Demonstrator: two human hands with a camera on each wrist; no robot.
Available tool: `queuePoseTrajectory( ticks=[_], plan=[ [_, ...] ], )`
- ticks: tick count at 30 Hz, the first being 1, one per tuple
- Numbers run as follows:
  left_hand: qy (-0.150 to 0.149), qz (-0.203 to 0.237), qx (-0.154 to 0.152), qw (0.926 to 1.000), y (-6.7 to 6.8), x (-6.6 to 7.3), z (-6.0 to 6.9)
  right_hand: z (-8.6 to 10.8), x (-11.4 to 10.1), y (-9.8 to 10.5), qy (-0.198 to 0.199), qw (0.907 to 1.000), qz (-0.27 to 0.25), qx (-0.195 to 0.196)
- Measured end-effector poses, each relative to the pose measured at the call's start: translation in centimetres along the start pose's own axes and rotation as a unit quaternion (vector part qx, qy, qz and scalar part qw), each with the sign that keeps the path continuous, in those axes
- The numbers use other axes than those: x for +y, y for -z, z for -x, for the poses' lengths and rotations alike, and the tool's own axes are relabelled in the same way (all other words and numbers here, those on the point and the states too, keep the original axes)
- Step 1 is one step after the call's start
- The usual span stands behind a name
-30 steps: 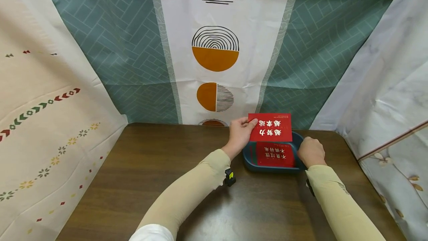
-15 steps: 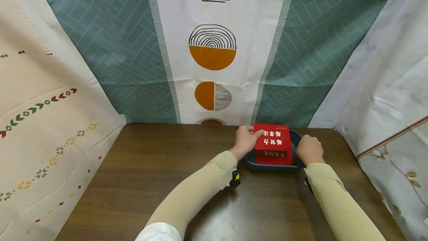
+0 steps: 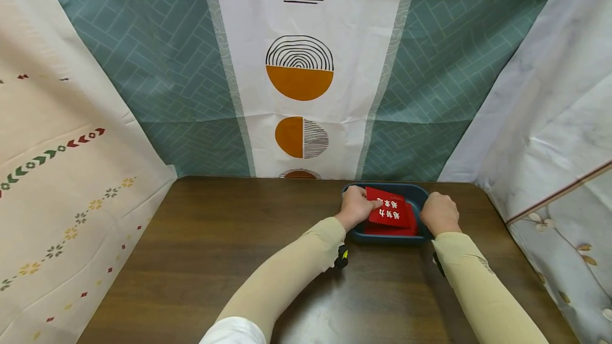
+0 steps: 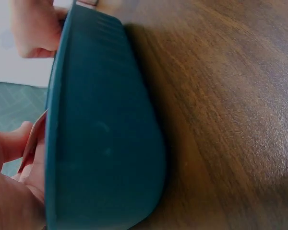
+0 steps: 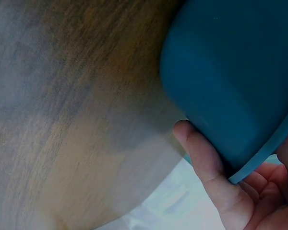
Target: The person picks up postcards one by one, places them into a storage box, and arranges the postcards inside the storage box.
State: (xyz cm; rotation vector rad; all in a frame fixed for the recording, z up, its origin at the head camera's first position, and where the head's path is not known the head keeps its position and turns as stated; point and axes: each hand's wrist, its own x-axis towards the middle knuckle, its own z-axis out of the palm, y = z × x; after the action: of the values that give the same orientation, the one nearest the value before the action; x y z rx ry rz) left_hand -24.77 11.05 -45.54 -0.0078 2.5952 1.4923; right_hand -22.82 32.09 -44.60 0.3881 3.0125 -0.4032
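Observation:
A blue-green plastic basin (image 3: pixel 382 239) stands at the back right of the table. My left hand (image 3: pixel 356 207) reaches over its left rim and pinches a red card with white characters (image 3: pixel 387 208), thumb on top. The card lies tilted inside the basin, above other red cards (image 3: pixel 389 230). In the left wrist view, the edge of the held card (image 4: pixel 33 141) shows beside the thumb, behind the basin's wall (image 4: pixel 101 134). My right hand (image 3: pixel 440 213) grips the basin's right rim. The right wrist view has its thumb (image 5: pixel 199 148) against the outer wall, with fingers inside.
The brown wooden table (image 3: pixel 229 243) stretches left and forward of the basin. A patterned green and white cloth (image 3: pixel 301 84) hangs behind its back edge. Light cloths hang on the left (image 3: pixel 71 174) and right (image 3: pixel 564 185) sides.
My left hand has lowered the red card from above the basin down into it, moving slightly right and tilting the card. The right hand has stayed on the rim.

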Motion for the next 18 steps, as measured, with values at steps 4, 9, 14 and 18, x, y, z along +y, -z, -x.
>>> queuePoseTrajectory(
  ticks=[4,9,14,18],
  plan=[
    [0.026,-0.015,-0.004,0.9995,-0.24,0.02,0.12,-0.1,-0.11,-0.07,0.0,1.0,0.001,0.003],
    [0.047,-0.045,0.001,0.9979,-0.27,0.15,0.34,-0.08,-0.26,-0.07,-0.002,1.0,0.0,0.004],
    [0.066,-0.059,-0.004,0.9961,-0.29,0.38,0.65,0.01,-0.33,0.04,-0.009,0.9999,0.003,-0.011],
    [0.063,-0.071,-0.015,0.9954,-0.12,0.59,0.84,0.08,-0.15,0.14,-0.012,0.9998,0.003,-0.018]
  ],
)
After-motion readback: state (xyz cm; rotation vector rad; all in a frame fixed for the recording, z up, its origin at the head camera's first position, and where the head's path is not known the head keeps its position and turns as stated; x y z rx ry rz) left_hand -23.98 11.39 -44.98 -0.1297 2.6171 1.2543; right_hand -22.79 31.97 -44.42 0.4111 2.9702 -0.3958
